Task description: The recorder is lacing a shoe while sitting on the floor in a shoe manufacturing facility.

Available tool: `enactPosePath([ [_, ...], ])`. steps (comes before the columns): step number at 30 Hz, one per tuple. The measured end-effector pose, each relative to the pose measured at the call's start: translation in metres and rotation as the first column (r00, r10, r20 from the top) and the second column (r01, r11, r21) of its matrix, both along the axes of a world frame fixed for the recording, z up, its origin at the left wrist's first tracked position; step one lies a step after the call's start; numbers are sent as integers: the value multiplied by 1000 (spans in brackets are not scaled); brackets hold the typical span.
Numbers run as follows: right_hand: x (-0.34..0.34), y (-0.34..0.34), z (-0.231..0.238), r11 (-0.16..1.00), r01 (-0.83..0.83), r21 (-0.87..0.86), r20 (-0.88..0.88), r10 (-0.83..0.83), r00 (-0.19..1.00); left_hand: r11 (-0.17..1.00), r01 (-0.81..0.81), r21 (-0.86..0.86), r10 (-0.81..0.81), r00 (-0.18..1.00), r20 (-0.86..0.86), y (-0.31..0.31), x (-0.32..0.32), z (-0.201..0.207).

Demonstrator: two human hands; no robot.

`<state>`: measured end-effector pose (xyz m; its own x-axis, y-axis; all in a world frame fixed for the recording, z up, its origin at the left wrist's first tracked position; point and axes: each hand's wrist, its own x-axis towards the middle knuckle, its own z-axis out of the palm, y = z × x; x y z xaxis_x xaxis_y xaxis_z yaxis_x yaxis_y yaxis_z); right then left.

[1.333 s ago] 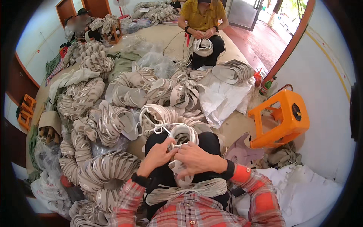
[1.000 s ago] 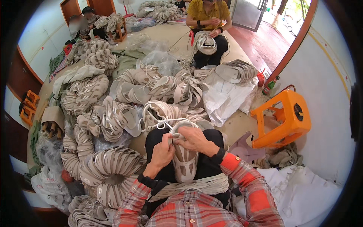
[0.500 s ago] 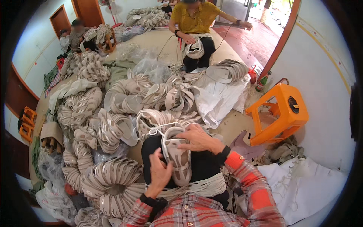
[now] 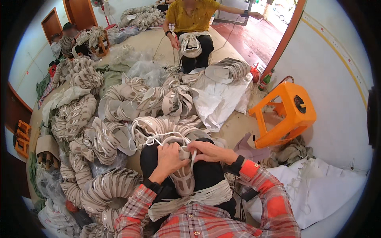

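Note:
A beige shoe upper (image 4: 184, 183) with mesh panels rests on my black-trousered lap, toe toward me. My left hand (image 4: 170, 159) grips it at the left of its opening, the thumb reaching across the tongue area. At the right of the opening, my right hand (image 4: 210, 152) is pinched on a white shoelace (image 4: 193, 156) that hangs down beside the upper. Just beyond my left hand, a looped knot of white lace (image 4: 152, 140) lies at the upper's far end. A bundle of loose white laces (image 4: 198, 200) lies across my lap, close to my body.
Stacked shoe uppers (image 4: 109, 189) in curved rows fill the floor to my left and ahead. An orange stool (image 4: 295, 104) stands at right, near a green bottle (image 4: 266, 80). White sheeting (image 4: 313, 190) lies at lower right. A person in a yellow top (image 4: 191, 16) sits opposite with another upper.
My left hand has moved up from beside the upper to grip its opening. My right hand has drawn a lace out to the right edge. The view has shifted slightly.

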<state>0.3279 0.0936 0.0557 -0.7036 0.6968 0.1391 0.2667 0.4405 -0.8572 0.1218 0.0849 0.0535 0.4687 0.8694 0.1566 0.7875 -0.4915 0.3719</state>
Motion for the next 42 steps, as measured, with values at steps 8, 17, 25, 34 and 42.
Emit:
enactPosePath([
  [8,-28,0,9,990,120,-78,101,-112,989,989,-109,97,111,994,-15,-5,6,-23],
  [17,-36,-10,-10,891,417,-177,-15,-426,904,978,-207,36,193,952,239,-52,-40,-21],
  [25,-63,3,3,864,182,470,316,-357,879,927,-375,-4,372,918,135,-62,-18,-27],
  [34,-96,6,-19,854,278,440,208,-398,893,885,-465,-3,448,850,278,-57,-4,-45],
  [42,-74,-78,11,707,163,689,255,-446,858,952,-304,-32,303,924,234,-101,-24,-30],
])
